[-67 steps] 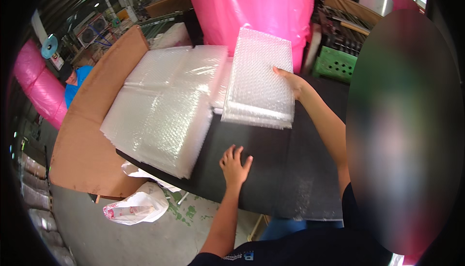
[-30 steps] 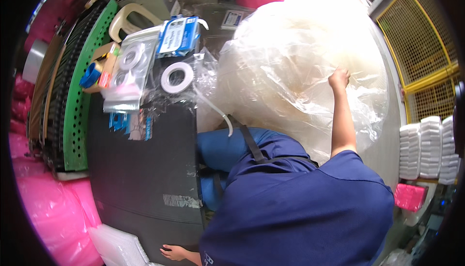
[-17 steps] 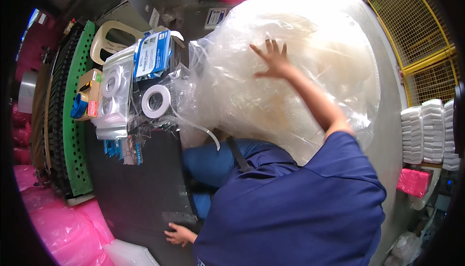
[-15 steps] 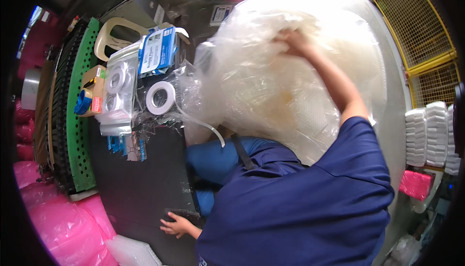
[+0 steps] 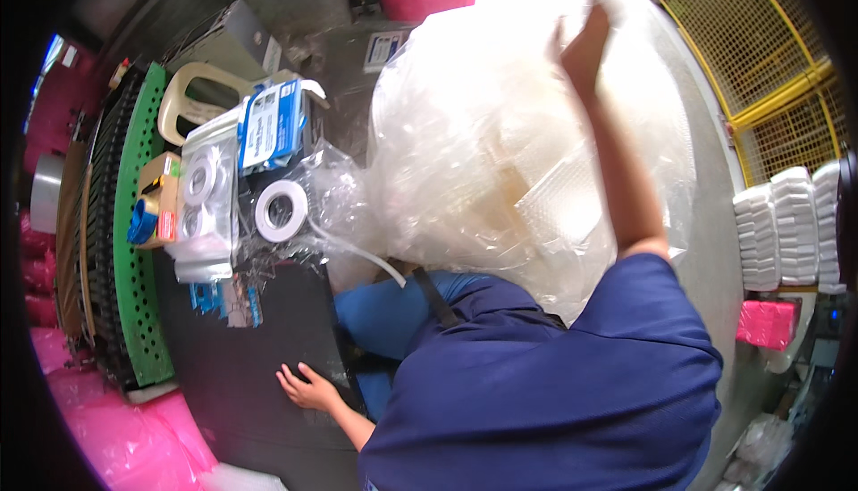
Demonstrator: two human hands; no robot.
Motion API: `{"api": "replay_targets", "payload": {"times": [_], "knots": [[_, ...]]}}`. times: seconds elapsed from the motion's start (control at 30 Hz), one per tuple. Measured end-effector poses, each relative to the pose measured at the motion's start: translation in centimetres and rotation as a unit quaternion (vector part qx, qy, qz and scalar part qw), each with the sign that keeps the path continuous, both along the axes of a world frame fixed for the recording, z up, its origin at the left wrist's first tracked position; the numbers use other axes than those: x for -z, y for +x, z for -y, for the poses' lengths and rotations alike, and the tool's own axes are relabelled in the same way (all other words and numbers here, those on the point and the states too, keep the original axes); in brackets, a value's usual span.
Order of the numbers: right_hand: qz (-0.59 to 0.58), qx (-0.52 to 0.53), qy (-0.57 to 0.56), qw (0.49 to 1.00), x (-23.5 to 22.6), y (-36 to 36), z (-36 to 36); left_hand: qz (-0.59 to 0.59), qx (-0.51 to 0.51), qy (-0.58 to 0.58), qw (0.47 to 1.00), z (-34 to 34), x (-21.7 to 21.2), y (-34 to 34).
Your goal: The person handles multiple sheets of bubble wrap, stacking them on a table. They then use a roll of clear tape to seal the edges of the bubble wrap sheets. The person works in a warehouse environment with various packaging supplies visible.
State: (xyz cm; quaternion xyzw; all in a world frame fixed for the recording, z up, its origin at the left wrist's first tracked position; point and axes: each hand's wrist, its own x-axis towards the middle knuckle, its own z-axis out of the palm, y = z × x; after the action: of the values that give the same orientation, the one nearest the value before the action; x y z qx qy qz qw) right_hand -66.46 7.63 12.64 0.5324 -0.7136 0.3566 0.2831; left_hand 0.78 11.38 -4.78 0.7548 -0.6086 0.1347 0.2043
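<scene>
My left hand (image 5: 308, 388) is open over the black table top (image 5: 259, 339), its fingers spread and holding nothing. My right arm reaches far forward above a big clear plastic bag (image 5: 456, 151) that bulges to my right. At its end, my right hand (image 5: 585, 49) is raised at the bag's far side; its fingertips are blurred and washed out by glare, so I cannot tell whether they hold any film. A sheet of bubble wrap (image 5: 563, 201) shows in the bag.
On the table lie a white tape roll (image 5: 281, 211), a blue-and-white packet (image 5: 270, 125) and clear bags with rolls (image 5: 201, 192). A small carton (image 5: 159, 196) stands beside a green perforated rail (image 5: 134, 250). White foam stacks (image 5: 786, 232) and a yellow mesh fence (image 5: 760, 62) are at right.
My right hand has moved up and away, from the top of the plastic bag to its far side. My left hand has shifted slightly forward and left over the table. The view has tilted a little.
</scene>
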Motion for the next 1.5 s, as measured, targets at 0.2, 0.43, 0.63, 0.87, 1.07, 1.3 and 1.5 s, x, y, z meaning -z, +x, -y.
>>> {"api": "replay_targets", "payload": {"times": [0.2,0.43,0.63,0.87,1.07,1.3,1.5], "knots": [[0.093,0.159,0.233,0.955,13.4,4.7,-10.4,-0.043,0.014,-0.014,0.999,0.3,0.2,-0.1],[0.165,0.570,0.342,0.728,1.5,-8.6,-18.3,-0.046,0.015,-0.037,0.998,-0.2,1.1,1.3],[0.309,0.464,0.272,0.785,16.8,-21.7,-22.8,-0.055,-0.040,-0.012,0.998,0.0,-0.1,-0.4],[0.164,0.455,0.423,0.766,21.4,-29.7,-25.0,-0.163,0.003,-0.060,0.985,1.4,0.5,-2.7],[0.241,0.386,0.476,0.753,17.6,-31.2,-26.4,-0.134,-0.037,-0.044,0.989,0.9,2.0,-1.1],[0.301,0.334,0.670,0.591,19.8,-24.6,-23.5,-0.094,-0.040,-0.057,0.993,0.5,-0.4,-1.0],[0.300,0.231,0.821,0.427,18.9,-19.2,-22.3,-0.084,-0.059,-0.029,0.994,-0.2,-0.1,-0.8]]}}
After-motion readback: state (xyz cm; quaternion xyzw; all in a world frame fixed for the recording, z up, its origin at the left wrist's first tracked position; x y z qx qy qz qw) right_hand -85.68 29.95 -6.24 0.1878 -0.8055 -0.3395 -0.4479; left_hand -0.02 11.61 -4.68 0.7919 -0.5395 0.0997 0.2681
